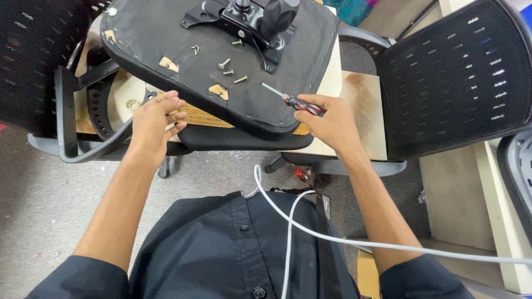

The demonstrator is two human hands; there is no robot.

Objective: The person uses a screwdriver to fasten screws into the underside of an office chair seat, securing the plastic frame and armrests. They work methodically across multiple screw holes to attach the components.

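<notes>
In the head view, our right hand (331, 123) was closed around a red-and-black screwdriver (292, 101), its tip resting on the upturned chair seat (166, 39). Our left hand (155, 119) was loosely curled at the seat edge, holding nothing. Several screws (224, 63) lay loose on the underside, so we judged the black mounting plate (244, 25) partly unfastened.

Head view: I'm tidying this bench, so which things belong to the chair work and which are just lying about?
In use:
screwdriver in right hand
upturned chair seat, left hand at its edge
loose screws
seat mechanism

Lying about:
white cable
mesh backrest
</notes>
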